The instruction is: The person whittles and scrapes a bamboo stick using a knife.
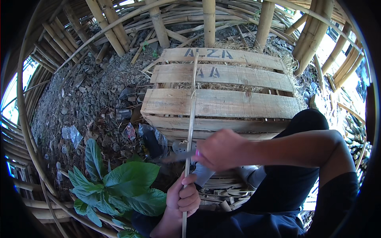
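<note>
My left hand [183, 194] is closed round the lower part of a long thin bamboo strip [192, 109], which rises away from me and passes over the wooden crate. Above it, my right hand [220, 150] grips a knife by a handle of which a bit of pink shows. The knife's blade [178, 157] points left and crosses the strip just over my left hand. The right hand is slightly blurred, and most of the handle is hidden in the fist. Whether the edge cuts into the strip I cannot tell.
A slatted wooden crate [238, 101] with straw lies ahead. Bamboo posts [209, 23] stand behind it. A leafy green plant [127, 182] grows at the lower left, near a dark plastic bag [152, 141]. Plastic scraps [72, 135] litter the soil. Cut bamboo pieces lie by my feet.
</note>
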A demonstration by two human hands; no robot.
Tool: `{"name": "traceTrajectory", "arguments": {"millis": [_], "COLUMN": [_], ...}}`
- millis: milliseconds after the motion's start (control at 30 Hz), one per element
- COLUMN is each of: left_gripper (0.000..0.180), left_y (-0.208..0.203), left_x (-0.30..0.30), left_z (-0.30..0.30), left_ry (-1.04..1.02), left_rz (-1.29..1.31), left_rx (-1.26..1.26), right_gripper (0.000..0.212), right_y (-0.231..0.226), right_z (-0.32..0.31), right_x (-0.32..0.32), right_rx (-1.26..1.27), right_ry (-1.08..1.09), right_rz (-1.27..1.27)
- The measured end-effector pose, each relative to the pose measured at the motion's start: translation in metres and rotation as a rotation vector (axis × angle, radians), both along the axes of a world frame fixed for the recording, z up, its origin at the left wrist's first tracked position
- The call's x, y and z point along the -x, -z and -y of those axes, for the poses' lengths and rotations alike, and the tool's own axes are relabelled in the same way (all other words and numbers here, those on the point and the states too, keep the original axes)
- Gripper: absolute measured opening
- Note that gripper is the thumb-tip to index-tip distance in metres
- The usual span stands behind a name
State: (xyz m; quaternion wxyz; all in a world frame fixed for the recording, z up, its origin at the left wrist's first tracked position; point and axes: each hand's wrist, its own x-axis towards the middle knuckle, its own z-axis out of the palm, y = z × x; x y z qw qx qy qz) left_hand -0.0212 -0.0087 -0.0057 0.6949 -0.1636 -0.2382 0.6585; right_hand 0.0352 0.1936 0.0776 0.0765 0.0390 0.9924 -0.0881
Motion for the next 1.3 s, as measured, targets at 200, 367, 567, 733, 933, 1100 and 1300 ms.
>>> {"name": "traceTrajectory", "arguments": {"millis": [200, 367, 567, 733, 933, 1100, 1300], "left_gripper": [0.034, 0.034, 0.032, 0.032, 0.032, 0.032, 0.033], "left_y": [-0.003, -0.003, -0.006, -0.006, -0.007, -0.006, -0.005], "left_x": [0.001, -0.001, -0.005, -0.001, -0.001, -0.001, -0.003], "left_z": [0.003, 0.002, 0.0, 0.001, 0.003, 0.001, 0.001], "left_ry": [-0.001, 0.02, 0.05, 0.032, 0.029, 0.036, 0.073], "left_rz": [-0.018, -0.001, -0.001, -0.007, 0.003, -0.001, -0.031], "left_rx": [0.013, 0.005, 0.016, 0.022, 0.011, 0.01, -0.021], "right_gripper": [0.048, 0.047, 0.051, 0.048, 0.049, 0.051, 0.051], "right_y": [-0.016, -0.018, -0.018, -0.023, -0.018, -0.01, -0.003], "right_z": [-0.017, -0.009, -0.012, -0.002, -0.011, -0.029, -0.013], "right_x": [0.018, 0.015, 0.009, 0.011, 0.015, 0.014, 0.002], "right_rx": [-0.005, 0.035, -0.029, -0.004, -0.149, -0.16, 0.09], "right_ry": [0.123, 0.066, 0.052, -0.108, 0.004, 0.1, 0.087], "right_rz": [0.119, 0.225, 0.199, 0.28, 0.208, 0.067, -0.283]}}
